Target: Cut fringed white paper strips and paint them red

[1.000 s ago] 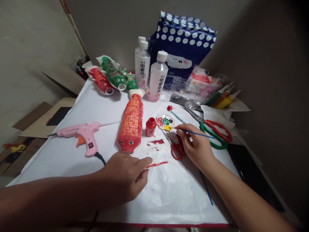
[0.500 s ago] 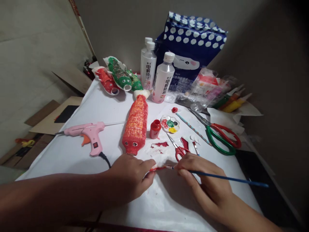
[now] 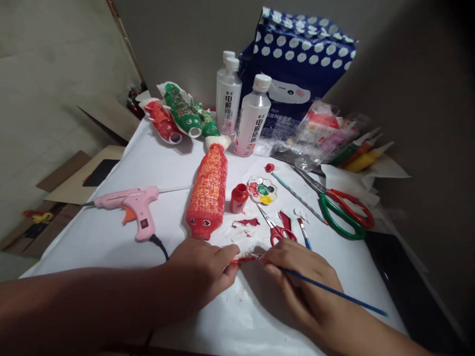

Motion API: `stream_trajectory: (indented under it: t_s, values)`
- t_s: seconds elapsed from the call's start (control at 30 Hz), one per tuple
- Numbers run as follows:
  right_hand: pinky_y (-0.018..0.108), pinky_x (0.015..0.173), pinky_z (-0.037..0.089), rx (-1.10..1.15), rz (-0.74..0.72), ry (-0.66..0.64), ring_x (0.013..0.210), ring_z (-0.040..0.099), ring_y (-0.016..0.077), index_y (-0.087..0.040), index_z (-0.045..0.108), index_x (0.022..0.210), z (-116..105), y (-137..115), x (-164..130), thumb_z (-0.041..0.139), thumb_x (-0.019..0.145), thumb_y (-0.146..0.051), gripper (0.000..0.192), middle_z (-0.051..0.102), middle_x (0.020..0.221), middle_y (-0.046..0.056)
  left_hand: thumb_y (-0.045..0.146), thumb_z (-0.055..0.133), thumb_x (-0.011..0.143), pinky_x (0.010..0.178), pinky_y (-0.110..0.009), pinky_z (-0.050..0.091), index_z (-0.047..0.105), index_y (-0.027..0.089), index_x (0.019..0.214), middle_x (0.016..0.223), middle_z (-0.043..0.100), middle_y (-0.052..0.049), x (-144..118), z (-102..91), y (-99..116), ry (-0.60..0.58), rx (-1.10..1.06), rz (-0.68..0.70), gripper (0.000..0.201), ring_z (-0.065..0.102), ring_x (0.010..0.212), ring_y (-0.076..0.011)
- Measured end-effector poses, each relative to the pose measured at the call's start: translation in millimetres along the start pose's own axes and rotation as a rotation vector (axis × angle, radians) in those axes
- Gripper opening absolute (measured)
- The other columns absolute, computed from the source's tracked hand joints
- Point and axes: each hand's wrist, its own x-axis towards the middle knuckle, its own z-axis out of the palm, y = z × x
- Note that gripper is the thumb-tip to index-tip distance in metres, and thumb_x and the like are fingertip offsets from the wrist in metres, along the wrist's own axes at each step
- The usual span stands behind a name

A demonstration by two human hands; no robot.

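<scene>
From the head camera, the left hand (image 3: pixel 202 272) lies low on the white sheet (image 3: pixel 111 247) covering the table, its thumb and forefinger pinched shut on one end of a small red-painted strip (image 3: pixel 240 259) that rests on the sheet between the two hands. The right hand (image 3: pixel 304 279) is just beside it, fingers closed around a thin blue paintbrush (image 3: pixel 334 291) held like a pen, with the brush tip touching the strip and the handle running out to the right. Just beyond the left hand lies a red bottle fish (image 3: pixel 208 193), its face end toward the person, with a small red paint pot (image 3: pixel 238 198) standing beside it and a round palette (image 3: pixel 261 190) of colours near that. Small red scissors (image 3: pixel 278 228) lie just past the right hand, next to red smears of paint (image 3: pixel 247 222) on the sheet. Large scissors with green and red handles (image 3: pixel 343 210) lie well to the right. A pink glue gun (image 3: pixel 133 207) lies on the left of the sheet. At the far end are a green bottle fish (image 3: pixel 183 111), three white bottles (image 3: pixel 252 116) and a blue dotted bag (image 3: pixel 300 69).
</scene>
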Motion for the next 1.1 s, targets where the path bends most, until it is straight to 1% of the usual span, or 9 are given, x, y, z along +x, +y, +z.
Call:
stream_trajectory:
  t_s: [0.23, 0.4, 0.5, 0.6, 0.77, 0.87, 0.93, 1.03, 1.1]
  values:
    - [0.031, 0.073, 0.049, 0.029, 0.027, -0.055, 0.078, 0.059, 0.0165, -0.017, 0.057, 0.102, 1.2, -3.5, 0.7, 0.05, 0.09, -0.003, 0.02, 0.066, 0.087, 0.006, 0.018, 0.054, 0.083, 0.049, -0.03, 0.045, 0.063, 0.017, 0.091, 0.057, 0.067, 0.001, 2.3, -0.6, -0.7, 0.037, -0.011, 0.03, 0.012, 0.065, 0.048, -0.0177]
    - [0.031, 0.077, 0.05, 0.027, 0.023, 0.012, 0.08, 0.062, 0.0166, -0.018, 0.056, 0.105, 2.8, -0.7, -1.2, 0.051, 0.09, -0.004, 0.021, 0.067, 0.089, 0.005, 0.018, 0.054, 0.084, 0.05, -0.029, 0.046, 0.063, 0.016, 0.091, 0.058, 0.068, 0.0, 4.1, -0.1, -2.2, 0.049, 0.001, 0.052, 0.012, 0.065, 0.048, -0.0165]
    - [0.031, 0.075, 0.05, 0.009, 0.02, 0.061, 0.079, 0.061, 0.0167, -0.019, 0.056, 0.106, 5.1, 3.1, -1.1, 0.052, 0.09, -0.004, 0.023, 0.065, 0.088, 0.005, 0.019, 0.053, 0.084, 0.049, -0.029, 0.046, 0.063, 0.017, 0.091, 0.056, 0.067, 0.001, 3.4, -0.3, -2.5, 0.032, 0.022, 0.058, 0.012, 0.064, 0.047, -0.0163]
    - [0.03, 0.071, 0.05, 0.006, 0.024, 0.055, 0.075, 0.06, 0.0163, -0.019, 0.056, 0.104, 6.0, 3.4, 0.5, 0.051, 0.09, -0.004, 0.021, 0.065, 0.085, 0.005, 0.02, 0.054, 0.084, 0.048, -0.028, 0.045, 0.063, 0.017, 0.089, 0.054, 0.065, 0.002, 3.9, -1.8, -2.5, 0.023, 0.052, 0.077, 0.011, 0.063, 0.046, -0.0158]
    - [0.028, 0.072, 0.051, 0.081, 0.08, 0.017, 0.077, 0.062, 0.0151, -0.019, 0.059, 0.101, 3.4, -3.1, 3.0, 0.051, 0.09, -0.003, 0.021, 0.066, 0.085, 0.004, 0.02, 0.056, 0.082, 0.05, -0.027, 0.045, 0.063, 0.018, 0.087, 0.053, 0.065, 0.002, 6.9, -4.6, -1.7, 0.011, 0.052, 0.068, 0.009, 0.063, 0.045, -0.0152]
    - [0.027, 0.069, 0.05, 0.123, 0.109, 0.09, 0.074, 0.063, 0.0143, -0.02, 0.06, 0.097, 0.6, -3.2, 2.9, 0.05, 0.09, -0.004, 0.02, 0.066, 0.082, 0.002, 0.021, 0.058, 0.08, 0.047, -0.027, 0.043, 0.064, 0.019, 0.088, 0.051, 0.065, 0.003, 8.2, -6.0, -1.1, -0.013, 0.066, 0.041, 0.011, 0.062, 0.044, -0.0165]
    - [0.027, 0.067, 0.05, 0.093, 0.154, 0.166, 0.072, 0.063, 0.0148, -0.02, 0.061, 0.094, -2.4, 1.7, 3.2, 0.05, 0.091, -0.007, 0.017, 0.065, 0.08, 0.002, 0.022, 0.059, 0.078, 0.045, -0.028, 0.042, 0.066, 0.019, 0.09, 0.05, 0.064, 0.003, 8.4, -7.1, -0.7, -0.04, 0.073, 0.025, 0.013, 0.062, 0.043, -0.0175]
    - [0.028, 0.062, 0.05, -0.026, 0.239, 0.302, 0.07, 0.063, 0.0159, -0.021, 0.063, 0.094, -8.0, 17.2, 5.8, 0.053, 0.093, -0.014, 0.012, 0.066, 0.08, 0.003, 0.023, 0.062, 0.077, 0.045, -0.028, 0.041, 0.067, 0.02, 0.092, 0.051, 0.065, 0.003, 9.0, -9.8, -0.1, -0.096, 0.083, 0.009, 0.016, 0.063, 0.044, -0.0184]
    - [0.028, 0.061, 0.05, -0.126, 0.26, 0.386, 0.069, 0.064, 0.0166, -0.022, 0.063, 0.095, -11.4, 30.0, 9.0, 0.054, 0.093, -0.018, 0.01, 0.068, 0.082, 0.004, 0.024, 0.062, 0.077, 0.044, -0.028, 0.04, 0.067, 0.021, 0.091, 0.051, 0.066, 0.003, 10.0, -12.6, 0.3, -0.133, 0.096, -0.006, 0.016, 0.064, 0.045, -0.0193]
